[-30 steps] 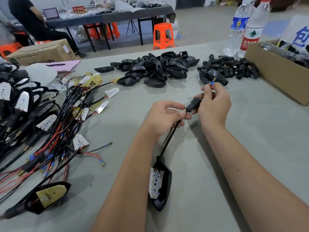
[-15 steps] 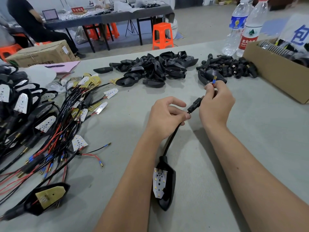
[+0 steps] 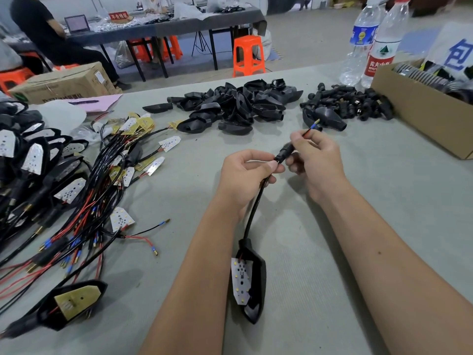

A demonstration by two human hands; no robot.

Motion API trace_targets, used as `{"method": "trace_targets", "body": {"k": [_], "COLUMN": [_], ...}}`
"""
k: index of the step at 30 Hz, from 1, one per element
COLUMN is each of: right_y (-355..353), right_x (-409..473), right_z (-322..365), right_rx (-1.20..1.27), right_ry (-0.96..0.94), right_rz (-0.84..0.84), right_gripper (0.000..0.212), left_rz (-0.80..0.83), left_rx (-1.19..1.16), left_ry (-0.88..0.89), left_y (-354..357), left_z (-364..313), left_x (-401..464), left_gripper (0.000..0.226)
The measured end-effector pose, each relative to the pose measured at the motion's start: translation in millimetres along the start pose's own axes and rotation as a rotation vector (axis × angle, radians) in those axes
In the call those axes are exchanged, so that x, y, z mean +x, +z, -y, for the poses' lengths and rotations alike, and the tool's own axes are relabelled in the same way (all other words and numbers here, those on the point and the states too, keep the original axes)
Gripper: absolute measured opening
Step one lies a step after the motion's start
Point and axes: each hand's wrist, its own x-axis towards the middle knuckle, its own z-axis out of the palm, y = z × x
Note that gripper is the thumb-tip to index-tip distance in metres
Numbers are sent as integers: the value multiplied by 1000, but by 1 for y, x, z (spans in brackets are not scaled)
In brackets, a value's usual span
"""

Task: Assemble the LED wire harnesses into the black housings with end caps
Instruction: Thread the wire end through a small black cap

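A black housing (image 3: 257, 280) with a white LED board (image 3: 240, 280) inside lies on the grey table between my forearms. Its black sleeved cable (image 3: 253, 211) runs up to my left hand (image 3: 245, 175), which pinches the cable just below a black end cap (image 3: 285, 152). My right hand (image 3: 316, 162) holds the end cap and pinches the red and black wire ends (image 3: 311, 128), whose blue and gold tips stick out above my fingers.
A heap of empty black housings (image 3: 238, 103) and a pile of black end caps (image 3: 353, 101) lie at the back. Loose LED harnesses (image 3: 84, 201) and finished units (image 3: 30, 160) fill the left. A cardboard box (image 3: 419, 108) and two water bottles (image 3: 376, 42) stand right.
My right hand has turned, and the end cap now sits lower on the cable, close to my left fingers. More bare wire shows above my right fingers.
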Motion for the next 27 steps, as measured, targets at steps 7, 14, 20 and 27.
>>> {"method": "trace_targets", "body": {"k": [7,14,20,27], "right_y": [-1,-1,-1,-2], "right_x": [1,1,1,2], "right_z": [-1,-5,-7,-5], "right_rx": [210,68,-56,-72], "right_ry": [108,28,-6,-20], "right_rz": [99,32,8,-135], "right_gripper": [5,15,14,13], "left_rz": [-69,-107,-73,33], "left_rx": [-9,31,90,135], "left_ry": [39,32,1,-92], "left_y": [-1,-3,-2,-6], "left_z": [2,7,3,-1], "left_x": [1,4,3,1], "left_gripper": [14,11,11,6]}}
